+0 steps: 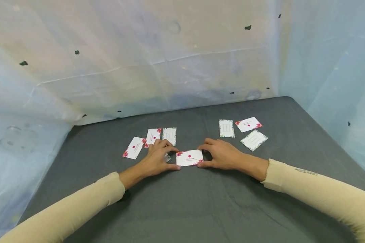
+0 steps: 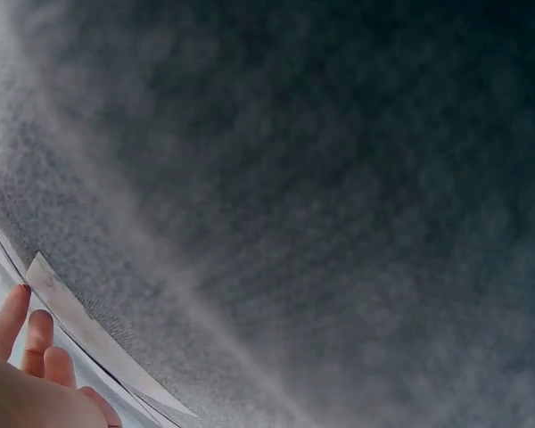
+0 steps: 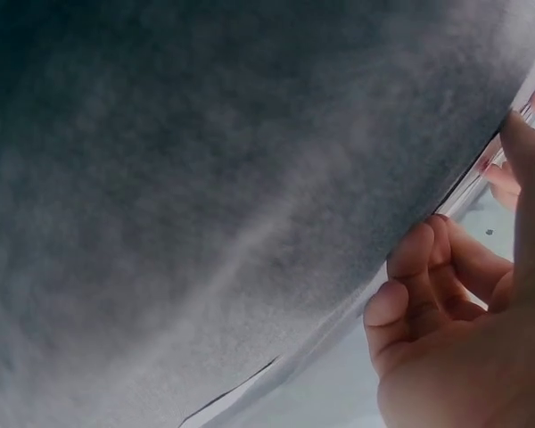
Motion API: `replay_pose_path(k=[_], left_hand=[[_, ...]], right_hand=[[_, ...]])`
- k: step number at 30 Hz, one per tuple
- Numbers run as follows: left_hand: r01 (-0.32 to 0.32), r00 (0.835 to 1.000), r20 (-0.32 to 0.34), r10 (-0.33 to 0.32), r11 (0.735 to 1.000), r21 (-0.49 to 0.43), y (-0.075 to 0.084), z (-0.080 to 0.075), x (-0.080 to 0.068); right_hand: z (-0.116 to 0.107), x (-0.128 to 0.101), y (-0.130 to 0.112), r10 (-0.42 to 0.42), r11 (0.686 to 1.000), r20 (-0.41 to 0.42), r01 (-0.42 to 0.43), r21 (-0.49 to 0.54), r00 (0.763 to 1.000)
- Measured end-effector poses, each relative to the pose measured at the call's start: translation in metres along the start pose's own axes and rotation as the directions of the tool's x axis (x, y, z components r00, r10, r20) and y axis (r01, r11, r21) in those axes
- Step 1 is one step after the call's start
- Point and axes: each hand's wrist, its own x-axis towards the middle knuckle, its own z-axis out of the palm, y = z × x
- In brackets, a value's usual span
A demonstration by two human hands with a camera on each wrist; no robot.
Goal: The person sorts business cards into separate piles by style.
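**Cards being gathered, 6 left out**

Both hands pinch 1 floral card [image 1: 189, 157] at table [image 1: 182, 202] center: left hand [image 1: 156, 158] on its left edge, right hand [image 1: 222, 155] on its right. 3 cards [image 1: 153, 136] lie loose at left, 3 others [image 1: 243, 130] at right, untouched.

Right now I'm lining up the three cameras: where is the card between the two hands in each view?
Head: the card lies low of centre on the grey table cover, between left hand and right hand.
Left wrist: probably the pale strip at lower left, by the fingers; not certain.
Right wrist: only thin pale edges by the fingers; I cannot tell.
Shared landmark: the grey table cover.
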Motion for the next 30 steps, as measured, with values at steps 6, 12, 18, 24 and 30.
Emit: replay_pose_path(k=[6, 12, 18, 24, 30], left_hand=[[0.014, 1.0, 0.02, -0.014, 1.0, 0.012, 0.0009, 0.0011, -0.0017], [0.019, 1.0, 0.017, -0.019, 0.999, 0.028, -0.0003, 0.0016, -0.0019], [0.01, 0.999, 0.03, -0.011, 0.999, 0.032, 0.0008, 0.0003, 0.0006], [0.003, 0.999, 0.032, -0.005, 0.999, 0.036, 0.0014, -0.0009, 0.0014], [0.0, 0.999, 0.035, -0.002, 0.999, 0.032, 0.0019, -0.0022, 0.0002]], right_hand=[[0.0006, 0.0001, -0.0003, -0.008, 1.0, 0.007, 0.008, 0.016, 1.0], [0.0011, 0.001, -0.0004, -0.007, 0.999, -0.007, 0.007, 0.046, 1.0], [-0.0012, 0.0007, 0.0004, 0.006, 0.998, -0.001, -0.006, 0.065, 1.0], [-0.001, 0.0008, 0.002, -0.001, 0.998, -0.007, 0.001, 0.068, 1.0], [0.0013, 0.0015, 0.0026, -0.003, 0.998, -0.021, 0.004, 0.057, 1.0]])
